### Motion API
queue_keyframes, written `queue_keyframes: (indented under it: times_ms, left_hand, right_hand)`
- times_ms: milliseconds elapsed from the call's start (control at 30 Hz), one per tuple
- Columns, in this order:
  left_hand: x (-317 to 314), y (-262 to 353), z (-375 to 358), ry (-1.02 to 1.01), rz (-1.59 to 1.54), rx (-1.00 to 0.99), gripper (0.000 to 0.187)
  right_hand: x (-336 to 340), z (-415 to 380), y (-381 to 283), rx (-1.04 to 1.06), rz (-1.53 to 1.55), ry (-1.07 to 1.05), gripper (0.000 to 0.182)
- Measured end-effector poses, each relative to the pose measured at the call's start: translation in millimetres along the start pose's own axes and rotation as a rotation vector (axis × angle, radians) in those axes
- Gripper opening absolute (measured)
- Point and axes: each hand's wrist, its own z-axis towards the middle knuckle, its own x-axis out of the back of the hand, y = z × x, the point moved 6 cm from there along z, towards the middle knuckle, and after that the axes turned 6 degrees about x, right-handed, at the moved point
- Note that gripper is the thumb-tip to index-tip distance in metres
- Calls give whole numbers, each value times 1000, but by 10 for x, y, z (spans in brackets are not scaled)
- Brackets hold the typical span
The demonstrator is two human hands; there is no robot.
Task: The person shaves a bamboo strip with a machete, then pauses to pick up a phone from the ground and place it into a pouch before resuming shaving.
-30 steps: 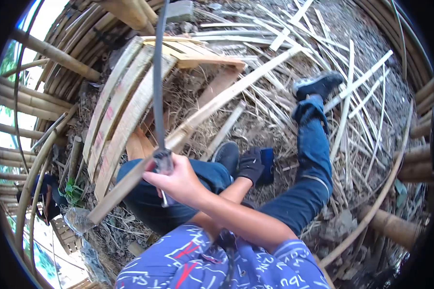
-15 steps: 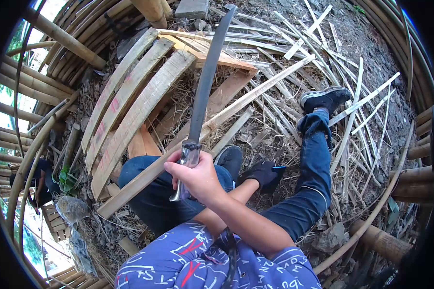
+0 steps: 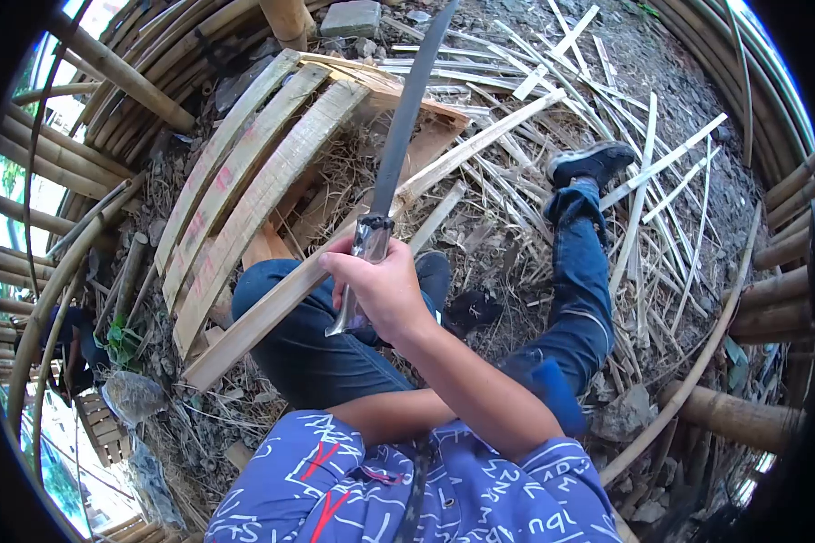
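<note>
My right hand (image 3: 385,290) is shut on the metal handle of a long machete (image 3: 406,118). Its dark blade points up and away, tilted a little to the right. A long split bamboo slat (image 3: 281,303) runs diagonally under the hand, from beside my left thigh up toward the scattered strips. My left hand (image 3: 474,308) wears a black glove and lies low by my shoe, mostly hidden behind my right forearm. Its grip cannot be made out. I sit on the ground in blue jeans, with my right leg (image 3: 580,271) stretched out.
Wide curved bamboo planks (image 3: 244,195) lie to the left. Thin split strips (image 3: 643,181) litter the ground ahead and to the right. Round bamboo poles (image 3: 81,172) ring the spot on both sides. A grey block (image 3: 350,18) sits at the top.
My right hand has lifted the machete higher and the blade has tilted from upright toward the right. My gloved left hand has drawn back behind my right forearm.
</note>
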Motion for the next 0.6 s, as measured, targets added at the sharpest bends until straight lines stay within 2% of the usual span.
queue_keyframes:
  times_ms: [267, 600]
  left_hand:
    - [-226, 144, -210, -133, 45, -95, 56]
    - [-134, 71, -278, -143, 34, -82, 53]
  right_hand:
    - [-6, -221, 145, 42, -45, 10, 9]
    - [25, -157, 337, -30, -57, 32, 11]
